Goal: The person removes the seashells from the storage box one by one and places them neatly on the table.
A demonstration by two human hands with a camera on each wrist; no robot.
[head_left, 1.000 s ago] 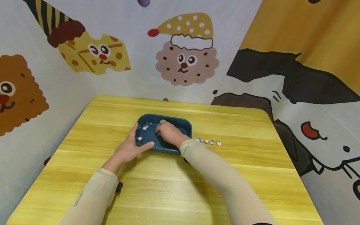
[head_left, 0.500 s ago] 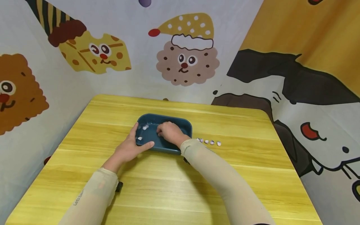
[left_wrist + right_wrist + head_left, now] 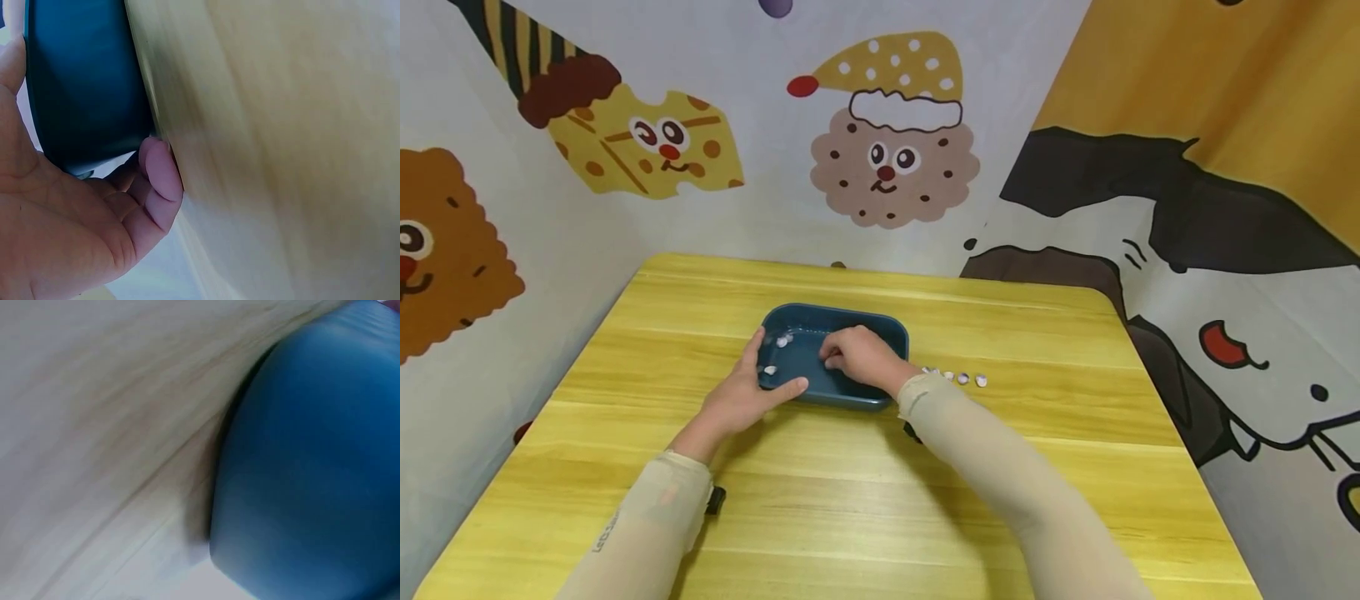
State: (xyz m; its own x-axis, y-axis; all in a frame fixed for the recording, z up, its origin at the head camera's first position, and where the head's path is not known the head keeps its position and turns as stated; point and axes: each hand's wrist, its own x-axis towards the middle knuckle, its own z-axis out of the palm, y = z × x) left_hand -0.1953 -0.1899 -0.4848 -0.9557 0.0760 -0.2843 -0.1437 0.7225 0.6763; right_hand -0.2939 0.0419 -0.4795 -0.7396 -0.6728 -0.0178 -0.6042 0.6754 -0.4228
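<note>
A dark blue tray sits on the table, its side also large in the left wrist view and right wrist view. My left hand grips its left end, thumb on the near rim; in the left wrist view, the hand has its fingers bent against it. Over the tray's middle is my right hand, fingers curled downward; whether they pinch anything is hidden. Small whitish pieces lie inside the tray, some at back left and one at front left.
Right of the tray, several small white and purple pieces lie in a row on the yellow wooden table. A cartoon-printed cloth hangs behind the table's far edge.
My right hand has shifted a little to the right within the tray, and its forearm has moved right too. The left hand keeps its grip on the tray.
</note>
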